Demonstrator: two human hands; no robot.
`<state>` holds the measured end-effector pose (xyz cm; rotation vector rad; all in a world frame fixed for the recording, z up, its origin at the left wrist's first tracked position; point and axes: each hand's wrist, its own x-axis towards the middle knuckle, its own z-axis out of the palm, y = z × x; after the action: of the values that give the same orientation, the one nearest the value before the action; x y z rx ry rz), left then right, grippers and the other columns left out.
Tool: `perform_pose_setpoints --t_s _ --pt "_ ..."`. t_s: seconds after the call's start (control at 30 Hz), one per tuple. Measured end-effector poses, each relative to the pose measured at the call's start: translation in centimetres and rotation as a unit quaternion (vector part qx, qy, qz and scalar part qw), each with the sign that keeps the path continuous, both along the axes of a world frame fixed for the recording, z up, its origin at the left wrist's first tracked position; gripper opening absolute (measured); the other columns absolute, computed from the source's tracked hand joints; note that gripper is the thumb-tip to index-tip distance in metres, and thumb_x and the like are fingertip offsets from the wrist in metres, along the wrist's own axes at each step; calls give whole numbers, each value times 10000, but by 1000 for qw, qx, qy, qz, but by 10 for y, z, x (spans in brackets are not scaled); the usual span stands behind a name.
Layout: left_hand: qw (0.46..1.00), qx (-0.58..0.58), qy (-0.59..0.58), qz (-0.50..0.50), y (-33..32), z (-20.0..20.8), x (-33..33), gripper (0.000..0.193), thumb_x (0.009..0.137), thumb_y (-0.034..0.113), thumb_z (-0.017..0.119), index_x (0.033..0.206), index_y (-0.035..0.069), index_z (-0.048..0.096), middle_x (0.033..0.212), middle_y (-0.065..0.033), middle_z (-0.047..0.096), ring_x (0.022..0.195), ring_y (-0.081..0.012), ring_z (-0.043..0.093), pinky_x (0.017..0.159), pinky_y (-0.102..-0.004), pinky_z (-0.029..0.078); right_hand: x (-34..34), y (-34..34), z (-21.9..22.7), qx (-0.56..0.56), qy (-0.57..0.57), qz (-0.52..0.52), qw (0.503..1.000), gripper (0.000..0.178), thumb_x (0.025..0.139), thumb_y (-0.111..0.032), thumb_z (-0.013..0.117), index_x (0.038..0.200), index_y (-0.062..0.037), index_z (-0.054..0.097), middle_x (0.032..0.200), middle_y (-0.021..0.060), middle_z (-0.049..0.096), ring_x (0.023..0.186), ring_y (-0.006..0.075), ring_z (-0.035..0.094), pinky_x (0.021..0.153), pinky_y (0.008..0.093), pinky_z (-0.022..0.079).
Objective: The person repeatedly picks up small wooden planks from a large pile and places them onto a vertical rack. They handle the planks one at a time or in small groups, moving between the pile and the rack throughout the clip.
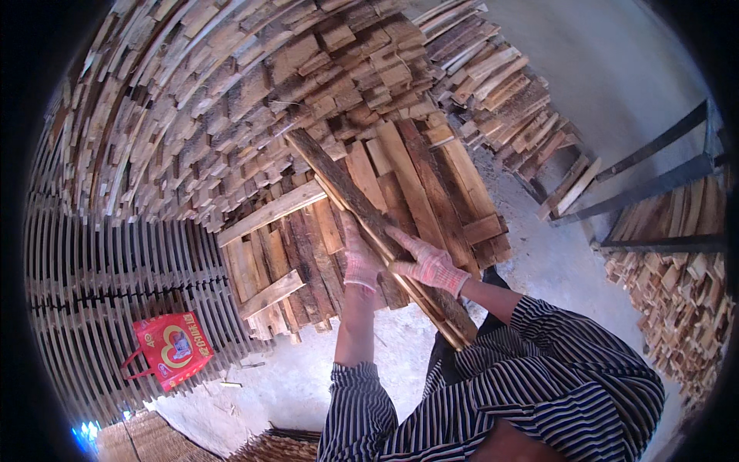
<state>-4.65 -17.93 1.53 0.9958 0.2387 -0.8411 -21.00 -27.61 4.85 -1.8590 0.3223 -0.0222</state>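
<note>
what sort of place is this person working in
Likely a timber store or woodworking shop, though I can't say which: a tall stack of cut wood rises like a wall, a low pile of planks lies ahead, and the person holds long boards.

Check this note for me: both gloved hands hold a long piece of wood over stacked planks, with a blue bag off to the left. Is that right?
Not quite: the bag is red, not blue, as the head view shows. The left hand and right hand do hold the wood over the planks.
</note>
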Motion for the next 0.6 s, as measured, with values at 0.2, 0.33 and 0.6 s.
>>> perform_pose_setpoints --t_s 0.2,0.33,0.6 --pt "992 120 29 0 -7 9 16 874 844 782 558 1430 140 473 1303 -148 581 1209 -315 547 994 -522 509 -4 -28 -16 -8 84 -69 994 808 869 -496 724 1545 -231 370 1525 205 438 1419 340 422 1155 400 364" --pt "998 5 -10 -62 15 24 43 762 884 754 529 1329 136 534 1276 -181 580 1157 -340 573 866 -548 551 7 -17 -15 -89 38 -69 993 750 917 -561 610 1533 -199 379 1497 253 435 1368 397 455 1116 448 403" --pt "993 27 -117 4 -35 4 11 697 974 674 459 1421 142 503 1315 -81 593 1135 -293 594 1001 -432 492 -13 -2 -1 -54 81 -63 993 831 888 -589 622 1563 -208 324 1446 267 477 1302 429 510 1089 448 422"
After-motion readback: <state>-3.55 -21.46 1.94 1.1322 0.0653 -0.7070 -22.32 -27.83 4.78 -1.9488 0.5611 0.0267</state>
